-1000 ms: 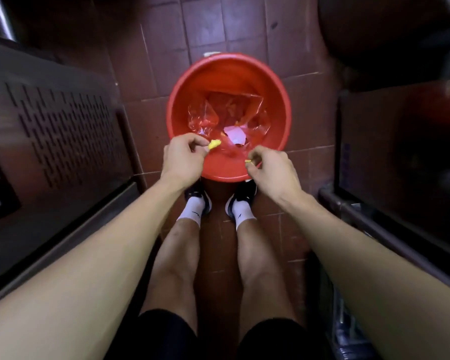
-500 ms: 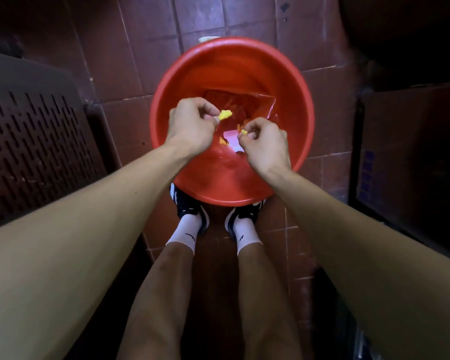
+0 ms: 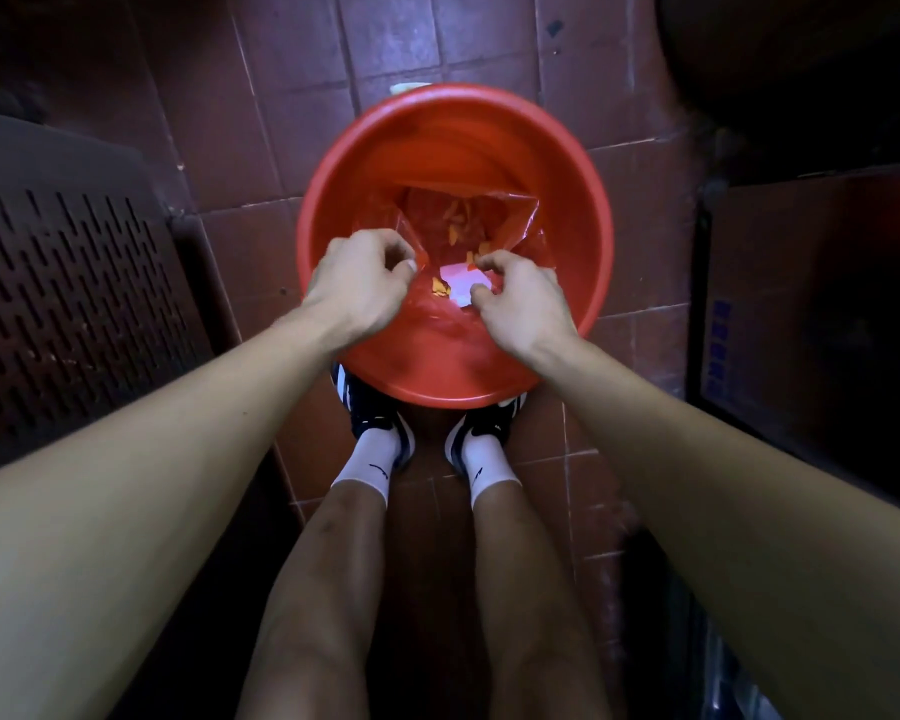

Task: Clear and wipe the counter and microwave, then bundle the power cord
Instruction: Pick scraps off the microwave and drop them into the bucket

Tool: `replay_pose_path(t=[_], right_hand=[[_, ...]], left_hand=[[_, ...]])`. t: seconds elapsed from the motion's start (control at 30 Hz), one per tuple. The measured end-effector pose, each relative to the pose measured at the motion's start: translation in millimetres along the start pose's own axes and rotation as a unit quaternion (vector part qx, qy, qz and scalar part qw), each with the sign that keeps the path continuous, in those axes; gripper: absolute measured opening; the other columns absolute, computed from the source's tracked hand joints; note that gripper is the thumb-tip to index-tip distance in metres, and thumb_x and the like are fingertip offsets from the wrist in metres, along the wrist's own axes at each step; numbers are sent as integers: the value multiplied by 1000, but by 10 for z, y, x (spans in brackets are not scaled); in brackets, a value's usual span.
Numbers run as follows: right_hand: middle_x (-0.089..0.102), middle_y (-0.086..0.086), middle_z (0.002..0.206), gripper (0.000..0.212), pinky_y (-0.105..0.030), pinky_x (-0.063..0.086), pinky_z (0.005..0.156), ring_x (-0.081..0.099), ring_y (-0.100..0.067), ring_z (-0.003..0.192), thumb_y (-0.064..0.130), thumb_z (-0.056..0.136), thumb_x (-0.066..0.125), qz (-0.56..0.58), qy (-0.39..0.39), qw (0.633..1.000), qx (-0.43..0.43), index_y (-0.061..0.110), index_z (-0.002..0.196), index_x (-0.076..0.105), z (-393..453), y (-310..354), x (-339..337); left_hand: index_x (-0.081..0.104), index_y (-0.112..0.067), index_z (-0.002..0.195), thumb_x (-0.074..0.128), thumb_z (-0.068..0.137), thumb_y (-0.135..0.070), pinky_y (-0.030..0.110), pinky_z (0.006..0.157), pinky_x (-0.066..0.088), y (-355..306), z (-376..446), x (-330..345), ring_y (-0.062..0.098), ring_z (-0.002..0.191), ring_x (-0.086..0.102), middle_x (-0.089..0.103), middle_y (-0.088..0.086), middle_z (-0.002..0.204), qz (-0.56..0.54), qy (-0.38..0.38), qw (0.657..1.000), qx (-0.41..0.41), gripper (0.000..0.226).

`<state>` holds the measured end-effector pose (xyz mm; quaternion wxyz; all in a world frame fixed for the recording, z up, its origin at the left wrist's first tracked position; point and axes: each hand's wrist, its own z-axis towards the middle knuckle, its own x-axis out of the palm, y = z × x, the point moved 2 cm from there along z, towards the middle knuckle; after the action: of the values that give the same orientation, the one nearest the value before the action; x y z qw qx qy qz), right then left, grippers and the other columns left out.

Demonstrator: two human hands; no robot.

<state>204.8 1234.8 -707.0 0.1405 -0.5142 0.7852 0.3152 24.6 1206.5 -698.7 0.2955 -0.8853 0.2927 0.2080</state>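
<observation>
A red plastic bucket [image 3: 583, 189] stands on the tiled floor just ahead of my feet. It is lined with a clear red bag [image 3: 510, 215]. Yellow food scraps [image 3: 440, 289] and a white scrap of paper [image 3: 455, 283] lie at the bottom of the bag. My left hand [image 3: 357, 283] hovers over the near left of the bucket, fingers curled with the thumb against them, and I see nothing in it. My right hand [image 3: 520, 304] hovers over the near right, fingers curled too, with nothing visible in its grip.
A dark perforated metal panel [image 3: 74, 304] stands close on my left. A dark appliance or cabinet front [image 3: 811, 314] rises on my right. My shoes [image 3: 380, 433] touch the bucket's near side. Red-brown floor tiles [image 3: 385, 39] stretch beyond it.
The yellow scraps pinched in both hands have dropped into the bag. Both hands have sunk a little lower over the bucket, which now fills more of the view.
</observation>
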Motion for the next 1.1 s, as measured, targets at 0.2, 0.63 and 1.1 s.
replay_pose_path(t=[0.2, 0.63, 1.1], right_hand=[[65, -8, 129, 42, -41, 48, 97, 57, -34, 120, 26, 92, 55, -107, 7, 991, -74, 25, 134, 57, -323, 102, -278], [64, -3, 130, 38, -47, 50, 93, 58, -33, 119, 41, 94, 57, -221, -11, 947, -232, 20, 126, 60, -2025, 1045, -1588], [61, -4, 136, 47, -48, 47, 99, 55, -32, 123, 23, 88, 68, -240, -33, 844, -479, 16, 133, 59, -3872, 2627, -2102]], left_hand=[[61, -32, 128, 52, 95, -42, 44, 101, 49, -149, -346, -147, 32, 121, 58, 64, 3, 132, 130, 68, 988, 51, 36], [60, -28, 129, 53, 95, -42, 43, 98, 49, -747, -2252, -1497, 29, 122, 58, 64, 3, 130, 110, -57, 991, 40, 37], [58, -28, 129, 53, 97, -42, 41, 96, 46, -699, -4407, -2787, 28, 120, 55, 62, 1, 128, 12, -314, 949, -13, 36]])
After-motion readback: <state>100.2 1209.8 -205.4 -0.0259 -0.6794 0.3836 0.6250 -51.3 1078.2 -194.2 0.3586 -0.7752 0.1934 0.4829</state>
